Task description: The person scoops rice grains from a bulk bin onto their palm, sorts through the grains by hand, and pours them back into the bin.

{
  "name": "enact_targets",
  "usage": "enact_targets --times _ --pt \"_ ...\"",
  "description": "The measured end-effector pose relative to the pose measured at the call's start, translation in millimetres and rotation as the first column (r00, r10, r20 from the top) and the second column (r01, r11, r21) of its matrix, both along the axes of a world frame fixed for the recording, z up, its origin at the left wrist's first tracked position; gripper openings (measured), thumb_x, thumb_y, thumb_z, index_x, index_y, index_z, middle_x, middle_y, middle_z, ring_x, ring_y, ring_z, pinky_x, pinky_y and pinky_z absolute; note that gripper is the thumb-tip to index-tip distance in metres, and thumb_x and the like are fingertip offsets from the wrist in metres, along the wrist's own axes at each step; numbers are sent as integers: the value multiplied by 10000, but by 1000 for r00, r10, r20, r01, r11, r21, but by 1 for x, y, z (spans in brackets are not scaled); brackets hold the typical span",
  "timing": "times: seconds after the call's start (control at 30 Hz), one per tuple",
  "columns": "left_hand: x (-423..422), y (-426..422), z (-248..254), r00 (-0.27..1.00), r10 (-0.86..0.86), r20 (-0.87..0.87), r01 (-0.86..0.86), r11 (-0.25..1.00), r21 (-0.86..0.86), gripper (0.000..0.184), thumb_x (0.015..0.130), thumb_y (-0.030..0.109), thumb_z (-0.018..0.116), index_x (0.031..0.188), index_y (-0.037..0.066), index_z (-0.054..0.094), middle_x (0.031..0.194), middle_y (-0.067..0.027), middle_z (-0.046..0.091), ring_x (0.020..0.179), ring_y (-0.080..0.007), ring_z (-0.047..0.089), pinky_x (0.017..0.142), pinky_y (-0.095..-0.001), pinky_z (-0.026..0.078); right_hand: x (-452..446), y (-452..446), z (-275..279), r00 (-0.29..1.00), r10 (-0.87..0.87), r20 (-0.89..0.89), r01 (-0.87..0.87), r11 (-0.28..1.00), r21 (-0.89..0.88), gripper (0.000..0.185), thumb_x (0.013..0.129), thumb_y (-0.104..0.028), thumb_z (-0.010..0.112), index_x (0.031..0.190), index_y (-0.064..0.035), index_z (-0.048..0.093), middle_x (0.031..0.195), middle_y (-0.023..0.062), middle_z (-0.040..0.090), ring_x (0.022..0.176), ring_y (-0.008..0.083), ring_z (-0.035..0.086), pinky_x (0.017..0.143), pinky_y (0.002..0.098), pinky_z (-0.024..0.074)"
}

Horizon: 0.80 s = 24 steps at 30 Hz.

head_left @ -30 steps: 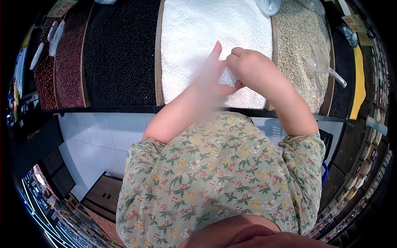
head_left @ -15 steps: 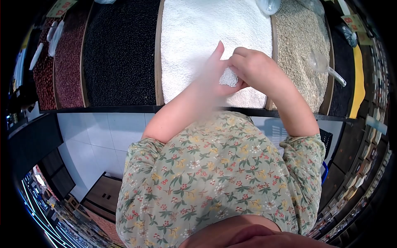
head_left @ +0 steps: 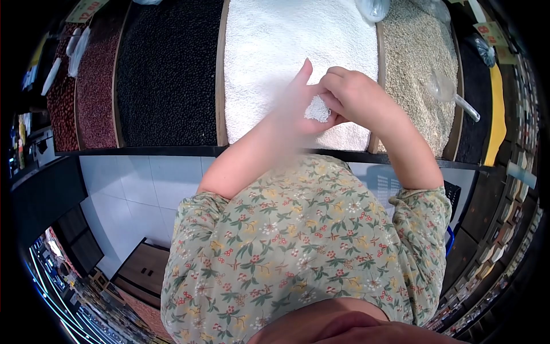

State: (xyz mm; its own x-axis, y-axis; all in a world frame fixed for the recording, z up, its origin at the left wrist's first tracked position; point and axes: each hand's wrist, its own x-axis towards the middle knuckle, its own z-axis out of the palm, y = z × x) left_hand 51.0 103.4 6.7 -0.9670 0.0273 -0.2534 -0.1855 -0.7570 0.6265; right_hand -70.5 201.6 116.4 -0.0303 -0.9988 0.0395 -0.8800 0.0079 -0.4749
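My left hand (head_left: 298,106) is turned palm up over the bin of white grains (head_left: 286,34), with its thumb pointing away from me. A small heap of white grains (head_left: 318,110) lies in its palm. Part of this hand and its wrist is blurred. From the right, my right hand (head_left: 344,92) reaches over the palm, its fingers bent and pressed together at the edge of the heap. Whatever is between its fingertips is hidden. The two hands touch.
Left of the white grains is a bin of black beans (head_left: 169,74), then red beans (head_left: 98,92). Pale grains (head_left: 412,63) with a clear scoop (head_left: 444,86) lie to the right. Wooden dividers (head_left: 221,74) stand between bins. A clear bag (head_left: 373,8) rests at the back.
Both hands have shifted very slightly right. More of the white heap in my left palm shows than a second ago, as the right fingers have moved a little off it.
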Motion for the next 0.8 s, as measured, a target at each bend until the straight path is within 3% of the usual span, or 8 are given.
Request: enact_targets --times 0.1,0.23,0.3,0.43,0.63,0.7,0.73,0.8 --pt "-1 2 10 996 45 78 -55 990 129 781 896 687 376 1400 92 374 1385 -115 407 1276 -292 400 1067 -487 341 -1 1 -2 1000 7 -4 -8 1000 -9 140 762 -67 644 878 -14 585 802 118 581 703 307 616 624 380 506" --pt "0 1 17 1000 2 -1 -2 1000 14 786 894 689 376 1401 90 369 1382 -122 399 1270 -301 398 1067 -490 339 -1 1 -2 1000 1 -2 -1 1000 12 138 764 -66 643 877 -13 583 804 118 581 708 306 618 627 384 507" --pt "-1 2 42 998 11 67 -28 964 263 787 894 690 373 1401 88 367 1384 -127 390 1272 -303 393 1064 -493 343 -1 1 -2 1000 1 2 -1 1000 10 138 764 -65 643 875 -13 582 805 119 581 710 307 618 628 385 507" --pt "-1 3 10 997 37 70 -45 992 116 789 894 693 371 1399 87 368 1380 -131 392 1269 -304 393 1062 -490 344 -1 2 -5 1000 -6 5 6 1000 -2 138 761 -61 641 873 -10 580 801 121 579 705 310 616 625 383 505" --pt "-1 3 27 999 41 8 -42 998 50 794 887 706 366 1401 101 370 1368 -119 402 1256 -300 399 1057 -484 344 1 1 -3 999 -43 32 43 999 -15 127 756 -50 630 864 -4 584 792 122 578 696 304 615 616 377 503" --pt "-3 0 48 979 4 204 -103 871 481 804 877 722 359 1400 111 376 1364 -115 406 1253 -297 401 1061 -488 337 2 1 -3 999 -48 25 48 999 -24 121 755 -48 628 859 -3 586 787 122 577 693 301 616 614 376 503" --pt "-2 0 39 979 5 203 -104 870 481 804 877 722 359 1400 111 376 1364 -115 406 1253 -297 401 1061 -488 337 2 1 -3 998 -54 34 54 998 -21 124 752 -49 628 861 -3 590 788 126 578 693 301 615 618 374 505" --pt "-2 1 24 997 53 47 -58 992 110 793 896 703 335 1396 89 376 1374 -118 408 1260 -302 406 1052 -496 341 2 1 -4 997 -59 41 59 998 -19 128 749 -49 628 863 -2 594 789 130 579 692 301 614 622 372 506"
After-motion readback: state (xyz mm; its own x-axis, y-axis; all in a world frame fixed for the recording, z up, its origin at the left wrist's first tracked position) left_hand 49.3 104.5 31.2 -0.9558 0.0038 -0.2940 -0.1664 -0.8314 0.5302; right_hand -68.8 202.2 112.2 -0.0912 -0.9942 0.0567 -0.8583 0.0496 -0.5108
